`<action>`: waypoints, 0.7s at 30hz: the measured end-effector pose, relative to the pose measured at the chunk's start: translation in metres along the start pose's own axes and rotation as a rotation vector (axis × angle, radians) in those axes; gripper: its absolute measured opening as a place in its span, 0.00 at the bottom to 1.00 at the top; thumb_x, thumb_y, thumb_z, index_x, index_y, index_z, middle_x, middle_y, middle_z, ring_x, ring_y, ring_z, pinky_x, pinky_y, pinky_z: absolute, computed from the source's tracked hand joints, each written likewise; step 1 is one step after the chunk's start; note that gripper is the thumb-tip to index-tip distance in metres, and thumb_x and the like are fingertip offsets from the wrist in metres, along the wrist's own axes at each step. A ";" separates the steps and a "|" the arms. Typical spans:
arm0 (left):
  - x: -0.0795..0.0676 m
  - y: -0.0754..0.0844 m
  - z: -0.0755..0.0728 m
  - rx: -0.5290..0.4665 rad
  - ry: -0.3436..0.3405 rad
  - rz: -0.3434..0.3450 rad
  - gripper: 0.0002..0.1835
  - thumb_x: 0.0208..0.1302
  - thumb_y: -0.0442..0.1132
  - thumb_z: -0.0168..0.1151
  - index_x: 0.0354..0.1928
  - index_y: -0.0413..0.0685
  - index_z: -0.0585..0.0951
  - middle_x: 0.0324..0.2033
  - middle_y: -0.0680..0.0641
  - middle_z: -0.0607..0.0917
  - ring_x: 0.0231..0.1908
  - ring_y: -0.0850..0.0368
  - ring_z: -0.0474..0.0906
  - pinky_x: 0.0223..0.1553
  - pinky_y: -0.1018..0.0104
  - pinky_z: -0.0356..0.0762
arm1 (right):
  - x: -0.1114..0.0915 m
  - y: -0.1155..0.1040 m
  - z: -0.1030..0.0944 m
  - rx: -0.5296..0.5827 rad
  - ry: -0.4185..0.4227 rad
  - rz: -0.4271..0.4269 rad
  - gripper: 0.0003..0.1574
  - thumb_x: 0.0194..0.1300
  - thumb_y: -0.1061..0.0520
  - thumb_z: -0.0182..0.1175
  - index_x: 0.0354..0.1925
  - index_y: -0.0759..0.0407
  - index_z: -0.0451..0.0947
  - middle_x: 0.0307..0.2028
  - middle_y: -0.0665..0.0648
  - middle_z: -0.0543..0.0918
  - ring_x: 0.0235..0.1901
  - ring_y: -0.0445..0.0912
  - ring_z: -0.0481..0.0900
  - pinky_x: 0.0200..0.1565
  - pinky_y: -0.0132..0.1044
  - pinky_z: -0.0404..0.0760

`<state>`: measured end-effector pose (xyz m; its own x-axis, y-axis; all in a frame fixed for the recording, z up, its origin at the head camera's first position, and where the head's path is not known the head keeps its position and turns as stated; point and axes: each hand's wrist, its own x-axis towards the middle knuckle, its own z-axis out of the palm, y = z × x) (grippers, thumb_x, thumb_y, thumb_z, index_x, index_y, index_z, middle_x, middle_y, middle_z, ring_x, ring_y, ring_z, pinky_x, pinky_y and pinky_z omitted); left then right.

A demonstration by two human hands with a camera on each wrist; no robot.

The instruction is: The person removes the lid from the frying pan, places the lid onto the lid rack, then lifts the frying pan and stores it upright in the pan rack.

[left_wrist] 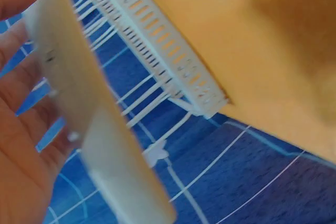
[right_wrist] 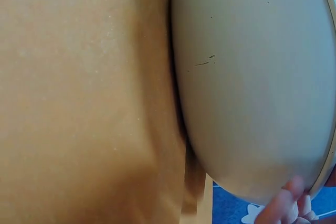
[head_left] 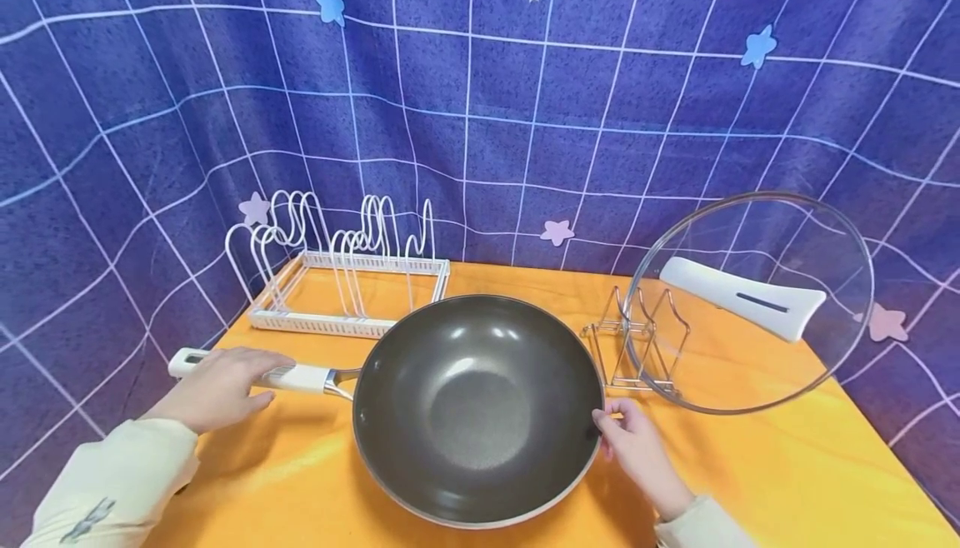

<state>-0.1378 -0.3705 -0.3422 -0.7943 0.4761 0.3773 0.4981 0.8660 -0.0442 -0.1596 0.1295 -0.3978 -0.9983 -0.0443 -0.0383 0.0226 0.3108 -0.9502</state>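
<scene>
A wok (head_left: pixel 480 415) with a dark inside and a pale outer wall (right_wrist: pixel 252 77) sits on the orange-covered table, its white handle (head_left: pixel 296 377) pointing left. My left hand (head_left: pixel 225 386) lies over the handle. In the left wrist view, this hand's fingers (left_wrist: pixel 23 77) are spread and fairly straight behind the handle (left_wrist: pixel 100 124), the thumb near its other side. My right hand (head_left: pixel 630 440) pinches the wok's right rim, thumb at the inner edge and fingers underneath. In the right wrist view, its fingers (right_wrist: pixel 281 205) are by the outer wall.
Behind the wok's handle stands a white rack (head_left: pixel 330 323) with tall wire dividers. To the right is a small metal wire rack (head_left: pixel 637 348), with a glass lid (head_left: pixel 750 356) leaning upright in it, its white handle (head_left: pixel 742 294) facing me. A blue gridded curtain (head_left: pixel 502 115) hangs around the table.
</scene>
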 end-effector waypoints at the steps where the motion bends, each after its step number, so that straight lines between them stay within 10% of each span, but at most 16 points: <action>1: 0.001 -0.001 0.003 0.002 0.000 -0.005 0.21 0.37 0.34 0.72 0.41 0.41 0.83 0.34 0.47 0.86 0.34 0.46 0.82 0.37 0.49 0.78 | -0.001 0.000 0.000 0.011 0.002 0.005 0.05 0.66 0.64 0.53 0.36 0.66 0.66 0.15 0.53 0.69 0.14 0.42 0.67 0.22 0.30 0.69; 12: 0.011 -0.004 0.018 0.037 -0.150 -0.150 0.16 0.42 0.40 0.71 0.37 0.50 0.82 0.30 0.53 0.84 0.32 0.48 0.80 0.31 0.51 0.73 | -0.006 0.005 0.005 0.174 -0.028 0.051 0.09 0.67 0.65 0.51 0.42 0.64 0.61 0.12 0.51 0.66 0.11 0.40 0.62 0.17 0.28 0.64; 21: 0.026 0.001 0.032 0.084 -0.183 -0.155 0.14 0.38 0.39 0.67 0.21 0.58 0.69 0.19 0.61 0.73 0.22 0.58 0.73 0.28 0.53 0.69 | -0.006 -0.001 0.001 0.250 -0.075 0.050 0.37 0.64 0.68 0.53 0.67 0.69 0.50 0.14 0.51 0.69 0.11 0.39 0.65 0.17 0.27 0.67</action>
<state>-0.1691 -0.3524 -0.3622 -0.9125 0.3500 0.2118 0.3411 0.9368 -0.0783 -0.1536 0.1281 -0.3970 -0.9891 -0.1078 -0.1007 0.0934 0.0704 -0.9931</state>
